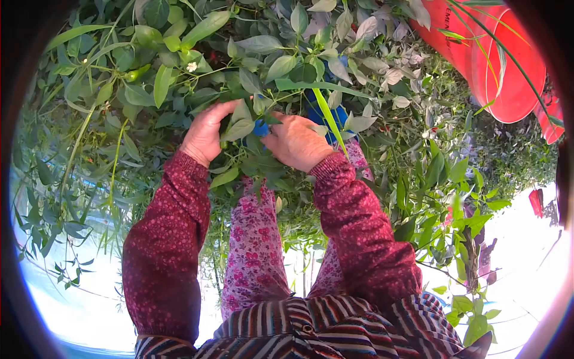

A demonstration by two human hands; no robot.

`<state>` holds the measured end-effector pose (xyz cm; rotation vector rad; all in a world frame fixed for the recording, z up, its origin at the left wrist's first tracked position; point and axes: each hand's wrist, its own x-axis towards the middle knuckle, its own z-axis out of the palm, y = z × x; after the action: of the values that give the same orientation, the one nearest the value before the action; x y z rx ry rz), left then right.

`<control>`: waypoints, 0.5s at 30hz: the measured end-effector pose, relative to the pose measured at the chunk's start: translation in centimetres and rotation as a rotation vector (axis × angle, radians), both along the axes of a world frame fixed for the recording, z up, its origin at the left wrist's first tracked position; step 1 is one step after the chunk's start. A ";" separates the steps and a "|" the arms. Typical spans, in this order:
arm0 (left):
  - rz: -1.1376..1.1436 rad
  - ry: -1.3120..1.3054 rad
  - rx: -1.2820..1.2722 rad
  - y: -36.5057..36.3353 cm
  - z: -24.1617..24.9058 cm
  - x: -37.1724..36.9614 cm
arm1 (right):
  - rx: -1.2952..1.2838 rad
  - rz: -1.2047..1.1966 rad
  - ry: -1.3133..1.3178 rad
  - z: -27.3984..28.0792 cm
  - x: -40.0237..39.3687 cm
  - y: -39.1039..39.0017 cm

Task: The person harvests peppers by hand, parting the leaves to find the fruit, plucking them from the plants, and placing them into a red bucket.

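My left hand point(205, 133) reaches in among the leaves of a pepper plant point(281, 66), one digit stretched toward the middle and the other fingers hidden by foliage. Across from it, my right hand point(297, 141) has its fingers curled closed at the stems; leaves cover what lies between the fingertips. Grey-green leaves point(240, 128) hang between the two hands. Behind them, close to the right hand, part of a blue object point(330, 110) shows through the plant. A green pepper point(139, 73) sits on the plant at upper left, near a small white flower point(191, 66).
At upper right a red bucket point(508, 72) lies tilted in the plants, with long grass blades across it. Dense foliage surrounds my flower-patterned trouser legs point(254, 251). A leafy stem point(470, 257) stands at right, and a long yellow-green blade point(327, 113) crosses near my right wrist.
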<state>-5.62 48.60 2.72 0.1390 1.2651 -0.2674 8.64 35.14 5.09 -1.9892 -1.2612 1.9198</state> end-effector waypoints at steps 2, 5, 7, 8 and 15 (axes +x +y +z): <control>-0.099 -0.055 0.093 0.0 0.2 0.3 | -0.108 -0.125 0.009 1.1 0.5 1.3; -0.300 -0.033 -0.055 -2.1 -2.1 -0.5 | -0.040 -0.155 0.004 1.9 0.3 1.9; -0.258 -0.142 -0.008 -4.2 -3.1 0.0 | -0.100 -0.101 -0.041 2.3 0.1 1.9; -0.214 -0.248 0.045 -5.0 -3.1 0.9 | -0.154 -0.045 -0.082 2.4 0.3 2.0; -0.145 -0.316 -0.067 -6.6 -3.4 2.5 | -0.001 0.044 -0.063 4.8 1.8 4.1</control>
<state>-3.10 41.96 -0.72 0.2073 0.9322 -0.3961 10.48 39.28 9.87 -2.0553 -1.3295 1.8914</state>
